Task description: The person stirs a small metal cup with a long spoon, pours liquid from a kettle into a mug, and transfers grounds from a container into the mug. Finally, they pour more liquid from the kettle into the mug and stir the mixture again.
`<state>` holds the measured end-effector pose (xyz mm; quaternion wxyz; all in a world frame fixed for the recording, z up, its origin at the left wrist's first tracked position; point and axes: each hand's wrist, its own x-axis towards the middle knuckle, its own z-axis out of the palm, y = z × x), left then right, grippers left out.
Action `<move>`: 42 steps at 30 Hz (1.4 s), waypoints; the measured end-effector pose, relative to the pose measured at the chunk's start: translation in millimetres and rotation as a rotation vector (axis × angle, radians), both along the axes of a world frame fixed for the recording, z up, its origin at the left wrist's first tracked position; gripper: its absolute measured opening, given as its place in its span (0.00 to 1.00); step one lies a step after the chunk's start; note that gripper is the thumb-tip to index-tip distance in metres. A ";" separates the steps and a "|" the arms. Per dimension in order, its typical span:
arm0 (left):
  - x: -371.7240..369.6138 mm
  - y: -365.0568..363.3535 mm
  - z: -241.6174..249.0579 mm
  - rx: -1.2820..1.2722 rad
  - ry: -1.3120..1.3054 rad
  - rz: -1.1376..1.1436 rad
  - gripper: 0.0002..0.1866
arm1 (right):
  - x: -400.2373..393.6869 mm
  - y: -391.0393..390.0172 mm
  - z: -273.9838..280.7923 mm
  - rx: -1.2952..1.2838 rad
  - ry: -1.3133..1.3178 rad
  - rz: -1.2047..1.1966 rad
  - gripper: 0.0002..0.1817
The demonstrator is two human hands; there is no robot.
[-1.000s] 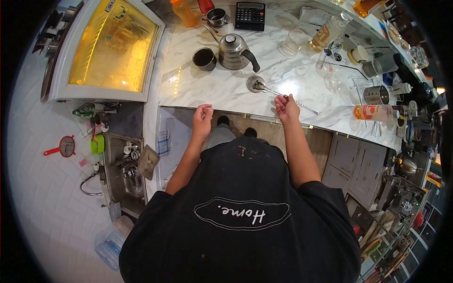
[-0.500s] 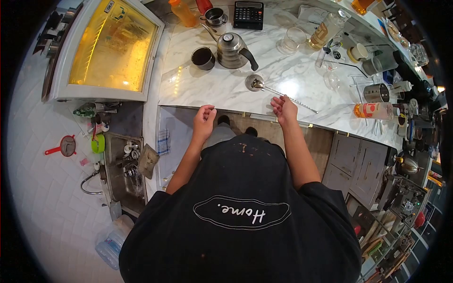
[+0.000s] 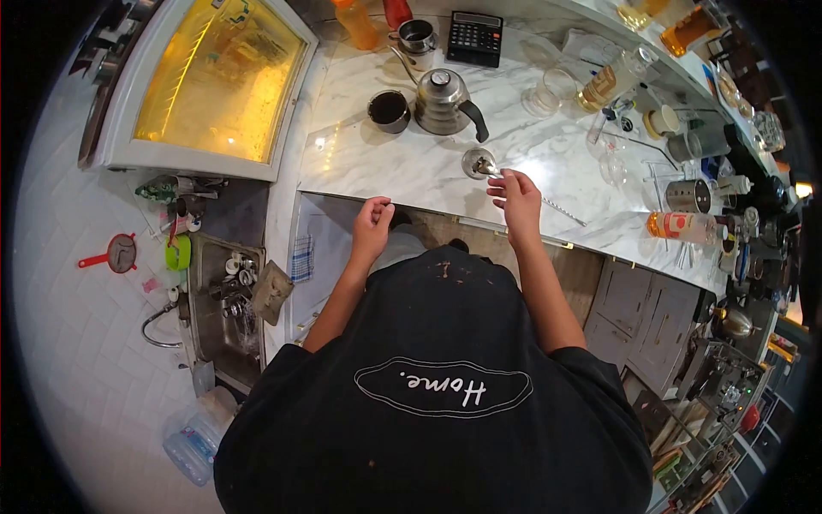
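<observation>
My right hand [image 3: 519, 204] is over the counter's front edge, its fingers closed around the twisted handle of a long metal bar spoon [image 3: 565, 212]. The spoon's head rests in a small clear glass [image 3: 476, 163] with something dark inside; what that is I cannot make out. My left hand [image 3: 372, 228] hovers just in front of the counter edge, fingers curled in, with nothing visible in them. Beyond the glass stands a steel gooseneck kettle [image 3: 440, 104]. A dark-filled cup [image 3: 390, 112] is to the kettle's left.
At the back of the marble counter [image 3: 342, 167] are a metal cup [image 3: 417, 36], a calculator [image 3: 475, 38] and an orange bottle [image 3: 355, 24]. Glassware and bottles, one with a red label [image 3: 681, 226], line the right. A glowing glass-door cabinet [image 3: 223, 86] and a sink [image 3: 227, 295] are on the left.
My right hand has moved forward along the spoon, closer to the glass, and its fingers have closed on the handle. My left hand has barely moved. The view has shifted slightly.
</observation>
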<state>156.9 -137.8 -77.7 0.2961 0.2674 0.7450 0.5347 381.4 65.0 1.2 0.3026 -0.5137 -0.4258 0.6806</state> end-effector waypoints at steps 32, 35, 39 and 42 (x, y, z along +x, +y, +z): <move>-119.3 -12.0 37.6 -0.031 -0.018 0.053 0.12 | -237.9 29.6 -14.0 0.992 -0.465 0.473 0.45; -105.5 -23.1 45.4 -0.026 -0.015 0.132 0.12 | -235.1 29.1 -18.6 1.009 -0.435 0.481 0.42; -86.1 -41.7 51.6 -0.025 -0.026 0.230 0.12 | -229.8 29.3 -25.1 1.062 -0.370 0.510 0.42; -63.1 -53.2 46.1 -0.044 -0.025 0.319 0.11 | -220.1 28.7 -27.7 1.067 -0.336 0.560 0.41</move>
